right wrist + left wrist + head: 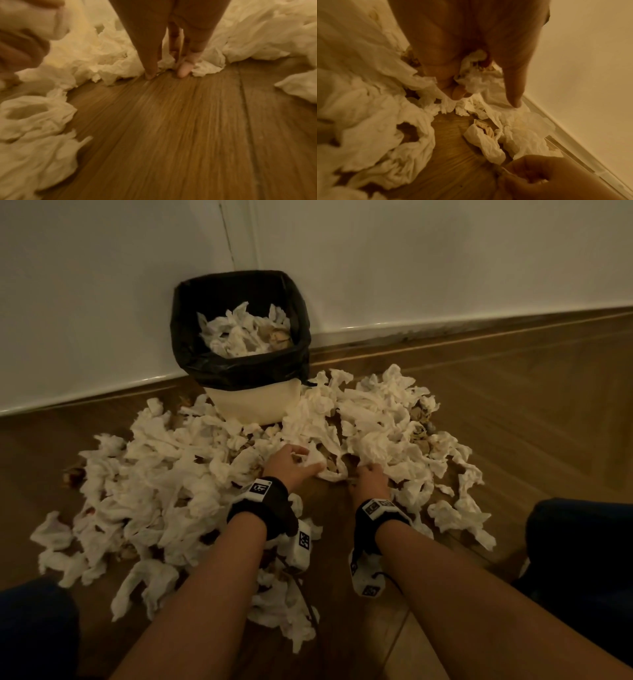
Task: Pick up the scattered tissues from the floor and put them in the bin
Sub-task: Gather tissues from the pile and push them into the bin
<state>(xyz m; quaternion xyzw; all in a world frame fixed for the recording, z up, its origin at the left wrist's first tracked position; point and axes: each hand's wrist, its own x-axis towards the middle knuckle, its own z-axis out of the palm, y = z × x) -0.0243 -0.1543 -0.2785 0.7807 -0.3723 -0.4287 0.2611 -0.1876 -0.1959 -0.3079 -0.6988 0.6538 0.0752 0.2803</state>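
Now both hands (pixel 329 465) gather tissues (pixel 329 470) (floor).

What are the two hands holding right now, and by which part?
The left hand grips a crumpled tissue by its near edge. The right hand is at the tissue pile; its grip cannot be told.

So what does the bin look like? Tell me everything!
The bin is a small, squarish tub with a pale cream body that looks like plastic. A shiny black bag lines it and folds down over the rim, covering the upper half. It stands upright on the wooden floor, against the white wall. It is open on top and already part full of crumpled white tissues. More tissues lie heaped on the floor against its base.
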